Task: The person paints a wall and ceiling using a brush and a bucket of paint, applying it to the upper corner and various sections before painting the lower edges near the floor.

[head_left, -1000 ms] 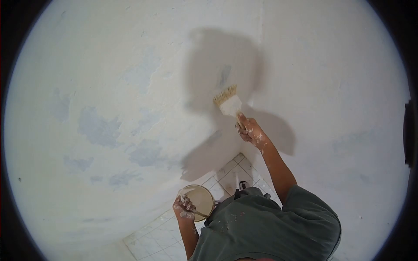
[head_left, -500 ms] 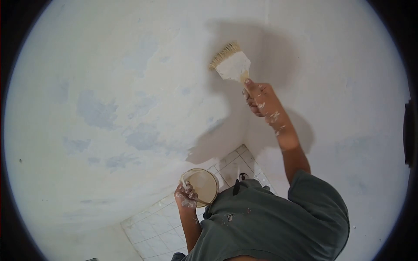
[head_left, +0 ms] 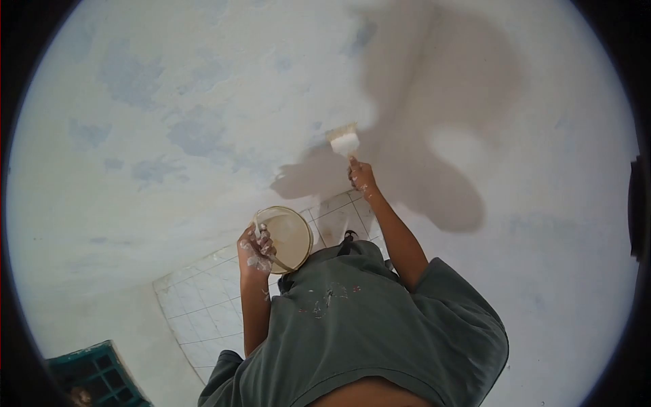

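Note:
A wide, flat paintbrush (head_left: 346, 142) is gripped by its handle in my right hand (head_left: 362, 176), bristles pointing up against the white wall (head_left: 224, 81) near the corner. My left hand (head_left: 255, 249) is closed around the handle of a round bucket (head_left: 310, 237), held against my front at waist height. Pale, cream-coloured paint (head_left: 288, 234) shows inside the bucket. White splashes mark both hands and the left forearm.
Bluish-grey patches (head_left: 196, 132) spot the wall on the left. White tiles (head_left: 203, 305) cover the floor below. At lower left is a green-framed grille (head_left: 102, 370). My shadow (head_left: 447, 74) falls across the corner.
My right hand has brought the brush down the wall, nearer the floor. The view has tilted, bringing the green grille in at lower left. The bucket stays in my left hand.

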`<action>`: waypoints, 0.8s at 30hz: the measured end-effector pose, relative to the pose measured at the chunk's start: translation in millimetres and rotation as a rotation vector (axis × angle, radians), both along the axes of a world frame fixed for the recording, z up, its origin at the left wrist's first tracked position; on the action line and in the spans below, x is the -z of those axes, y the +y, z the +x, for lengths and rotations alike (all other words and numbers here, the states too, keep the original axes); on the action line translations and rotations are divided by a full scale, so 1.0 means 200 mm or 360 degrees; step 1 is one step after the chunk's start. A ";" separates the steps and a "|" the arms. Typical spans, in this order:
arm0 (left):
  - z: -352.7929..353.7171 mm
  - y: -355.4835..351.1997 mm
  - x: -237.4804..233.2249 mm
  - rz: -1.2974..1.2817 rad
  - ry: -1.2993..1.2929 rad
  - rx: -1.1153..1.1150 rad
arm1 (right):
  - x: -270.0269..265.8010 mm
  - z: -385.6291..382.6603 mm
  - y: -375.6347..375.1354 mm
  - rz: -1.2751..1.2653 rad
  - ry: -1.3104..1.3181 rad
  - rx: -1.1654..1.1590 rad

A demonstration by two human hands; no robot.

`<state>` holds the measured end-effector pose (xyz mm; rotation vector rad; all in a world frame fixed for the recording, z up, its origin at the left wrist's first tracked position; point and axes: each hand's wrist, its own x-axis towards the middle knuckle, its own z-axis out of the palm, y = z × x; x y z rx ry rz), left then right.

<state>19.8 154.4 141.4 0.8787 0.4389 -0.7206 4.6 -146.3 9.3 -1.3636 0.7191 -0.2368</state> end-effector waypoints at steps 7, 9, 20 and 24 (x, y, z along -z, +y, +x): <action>0.01 0.00 -0.03 0.0055 -0.0128 0.0131 | 0.18 0.02 0.12 -0.0229 0.0597 -0.0185; 0.00 0.00 -0.03 0.0044 -0.0047 0.0094 | 0.04 0.06 0.11 -0.0221 0.0445 -0.0058; -0.02 -0.02 -0.02 -0.0036 -0.0064 -0.0105 | -0.35 0.10 0.11 -0.0054 -0.0600 0.0089; -0.03 -0.02 -0.02 0.0014 -0.0093 -0.0170 | 0.42 0.19 0.09 -0.0189 -0.0554 -0.0031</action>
